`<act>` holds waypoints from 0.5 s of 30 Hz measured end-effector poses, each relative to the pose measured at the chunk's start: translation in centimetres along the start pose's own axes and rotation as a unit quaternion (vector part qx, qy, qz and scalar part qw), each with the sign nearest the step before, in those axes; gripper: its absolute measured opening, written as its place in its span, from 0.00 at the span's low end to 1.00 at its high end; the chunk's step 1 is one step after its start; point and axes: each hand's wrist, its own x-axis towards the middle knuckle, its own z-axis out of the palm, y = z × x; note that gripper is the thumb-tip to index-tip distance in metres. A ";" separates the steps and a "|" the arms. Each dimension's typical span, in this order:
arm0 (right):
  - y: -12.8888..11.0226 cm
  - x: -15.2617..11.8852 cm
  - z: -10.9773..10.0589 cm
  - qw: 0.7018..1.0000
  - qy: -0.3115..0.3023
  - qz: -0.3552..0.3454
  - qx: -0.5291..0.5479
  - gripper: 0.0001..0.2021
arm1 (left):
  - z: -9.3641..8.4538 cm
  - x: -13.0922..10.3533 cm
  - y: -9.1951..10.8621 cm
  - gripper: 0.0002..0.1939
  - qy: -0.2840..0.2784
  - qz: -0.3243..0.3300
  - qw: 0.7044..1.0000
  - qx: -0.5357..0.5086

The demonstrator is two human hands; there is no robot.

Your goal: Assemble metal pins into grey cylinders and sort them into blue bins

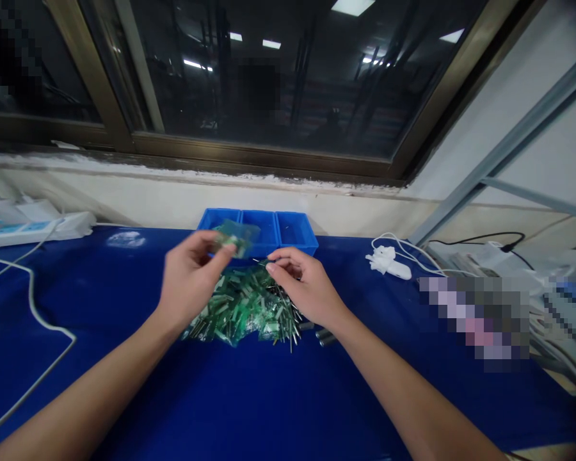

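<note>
Head view: left hand lifted above the table, grip pinched closed on a small green plastic bag. Right hand sits just beside, fingertips closed on a thin metal pin at the top of the pile of green bags and pins. Blue bins behind.

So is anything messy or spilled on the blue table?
Yes. The small green parts lie in a loose heap on the blue cloth, not in the blue bins behind. Two grey cylinders have strayed from the heap beside the right hand.
</note>
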 end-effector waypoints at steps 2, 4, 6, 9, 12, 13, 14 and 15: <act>-0.4 -0.2 -0.4 0.996 -0.018 0.001 -0.087 0.15 | -0.8 0.4 -0.4 0.09 0.206 0.116 0.965 0.109; -0.6 -0.4 -0.7 0.981 -0.046 -0.010 -0.186 0.15 | -1.8 1.2 -1.2 0.07 0.275 0.229 0.915 0.186; -0.7 -0.7 -0.6 0.960 -0.078 -0.022 -0.268 0.17 | -2.6 2.3 -2.5 0.08 0.180 0.245 0.918 0.253; -0.6 -1.1 -0.2 0.934 -0.109 -0.023 -0.339 0.23 | -3.1 3.5 -4.7 0.19 0.003 0.136 0.916 0.376; -0.6 -1.3 0.2 0.925 -0.113 -0.009 -0.363 0.25 | -3.1 3.7 -5.7 0.21 -0.054 0.093 0.909 0.403; -0.7 -1.3 0.2 0.923 -0.114 -0.004 -0.367 0.24 | -3.0 3.6 -5.6 0.20 -0.053 0.104 0.912 0.392; -0.8 -1.3 0.2 0.922 -0.114 0.000 -0.369 0.24 | -2.9 3.5 -5.5 0.19 -0.042 0.120 0.917 0.378; -1.0 -1.3 0.1 0.923 -0.114 0.003 -0.368 0.22 | -2.8 3.4 -5.3 0.18 -0.026 0.134 0.922 0.362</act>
